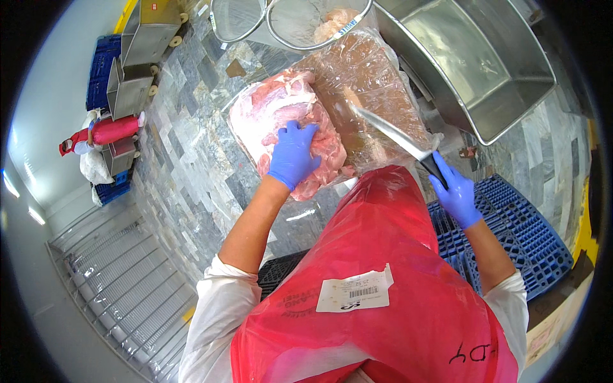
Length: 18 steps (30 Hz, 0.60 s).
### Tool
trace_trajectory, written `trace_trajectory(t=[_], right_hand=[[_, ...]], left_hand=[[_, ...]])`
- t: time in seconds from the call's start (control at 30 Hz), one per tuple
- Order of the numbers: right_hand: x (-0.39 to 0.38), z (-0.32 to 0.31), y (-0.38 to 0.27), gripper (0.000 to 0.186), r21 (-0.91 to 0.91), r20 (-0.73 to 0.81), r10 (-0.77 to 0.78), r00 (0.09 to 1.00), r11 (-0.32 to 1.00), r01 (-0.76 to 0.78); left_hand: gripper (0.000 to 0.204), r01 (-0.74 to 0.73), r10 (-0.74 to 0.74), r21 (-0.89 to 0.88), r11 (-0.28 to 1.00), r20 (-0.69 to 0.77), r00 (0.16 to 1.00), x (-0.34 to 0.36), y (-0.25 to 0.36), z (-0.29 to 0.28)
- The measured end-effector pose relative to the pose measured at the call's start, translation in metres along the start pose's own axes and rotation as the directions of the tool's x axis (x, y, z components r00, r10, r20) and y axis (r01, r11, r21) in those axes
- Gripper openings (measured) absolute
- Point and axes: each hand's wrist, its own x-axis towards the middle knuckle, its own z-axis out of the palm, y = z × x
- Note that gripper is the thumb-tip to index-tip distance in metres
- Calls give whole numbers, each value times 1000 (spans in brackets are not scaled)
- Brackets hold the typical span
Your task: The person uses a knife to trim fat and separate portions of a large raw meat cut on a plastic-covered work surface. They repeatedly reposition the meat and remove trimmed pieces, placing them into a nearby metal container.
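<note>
My left hand [294,155], in a blue glove, lies on a large slab of raw pink meat [274,108] with its fingers spread. In my gloved right hand [458,195] is a knife [397,136], gripped by its black handle. The long blade points to the upper left, over a brown surface covered with clear plastic film [377,73]. The blade tip appears apart from the meat. The slab is at the left of this surface, and its underside is hidden.
Two hoop-rimmed mesh nets [295,45] stand at the far edge, with pale meat pieces [336,24] at one. A deep steel bin [469,57] is at the far right, a blue plastic pallet [517,223] below. Steel carts [131,86] and another person [112,132] are far left.
</note>
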Motion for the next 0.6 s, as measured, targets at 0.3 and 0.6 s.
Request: trace_trajectory(t=[0.3,0.6], right_hand=[[102,99,-32,50,-179,-85,-49,995,983,34],[166,143,-120,26,431,-88,-270,959,857,282]], left_hand=[[42,0,-44,-112,994,-389,920,-39,6,45],[41,8,-64,-117,993,-483,873,-43,3,59]])
